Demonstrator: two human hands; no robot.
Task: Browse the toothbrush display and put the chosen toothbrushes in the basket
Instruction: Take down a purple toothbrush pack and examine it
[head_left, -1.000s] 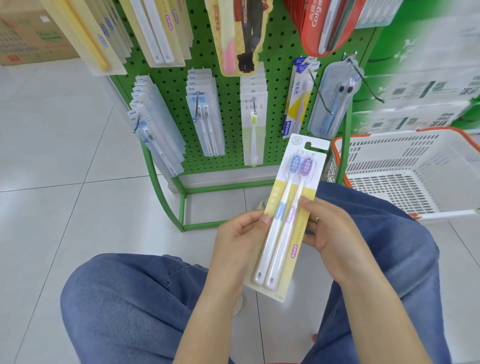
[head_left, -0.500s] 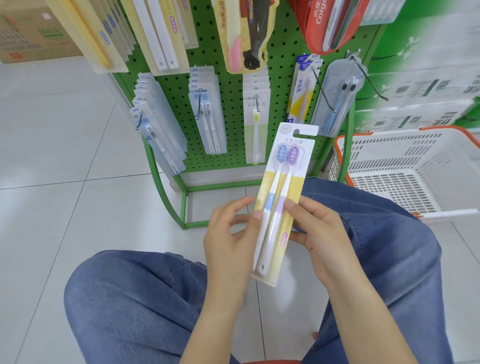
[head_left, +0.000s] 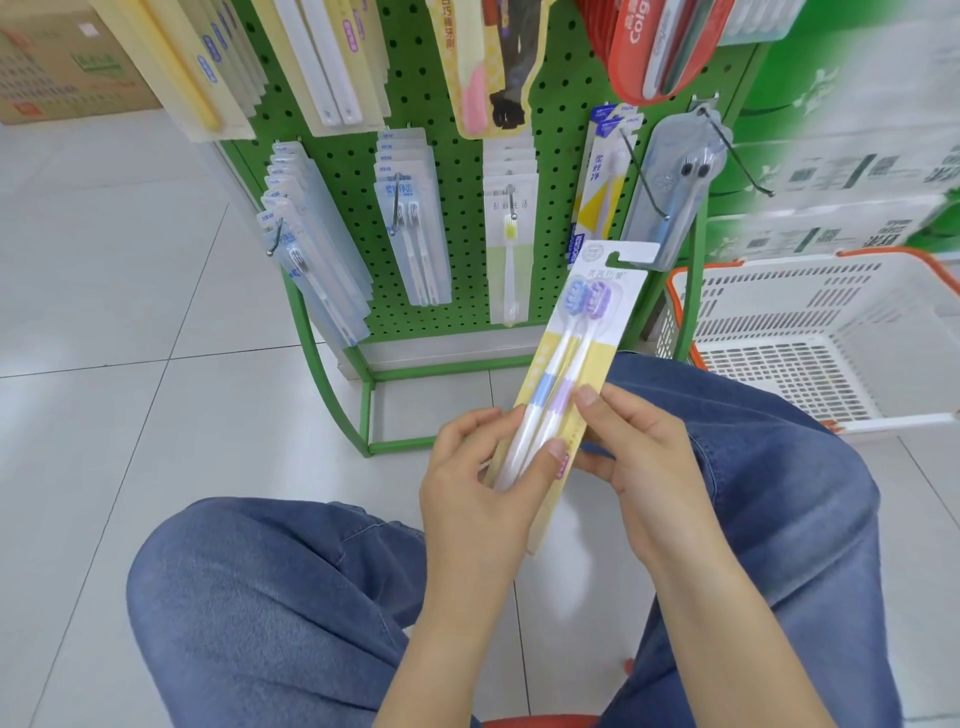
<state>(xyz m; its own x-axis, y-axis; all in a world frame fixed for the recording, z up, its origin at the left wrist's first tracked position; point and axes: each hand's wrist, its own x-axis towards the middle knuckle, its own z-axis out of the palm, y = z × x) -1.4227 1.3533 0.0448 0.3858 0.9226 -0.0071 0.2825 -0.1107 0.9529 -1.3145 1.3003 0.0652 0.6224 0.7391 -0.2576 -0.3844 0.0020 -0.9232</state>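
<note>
Two-brush toothbrush pack (head_left: 571, 374) tilted before green pegboard display (head_left: 467, 171), left hand (head_left: 478, 488) and right hand (head_left: 639, 467) fingers pinching it, white basket (head_left: 831, 312) at right

**Bright, even shop light with blur at the right edge**

The scene is brightly and evenly lit, with soft, diffuse light from above — no hard shadows anywhere. The pale floor tiles (head_left: 104, 322) carry a mild sheen, and only faint, soft shade lies under the knees and beneath the green pegboard rack (head_left: 457, 291). The clear plastic packs on the hooks catch small highlights. The centre is sharp: print on the held toothbrush pack (head_left: 582, 332) is nearly legible. The upper right is smeared and hazy — the boxes (head_left: 852, 171) there dissolve into green and white blur. Wide-angle distortion bows the rack's uprights and splays the top packs outward towards the frame's edges.
</note>
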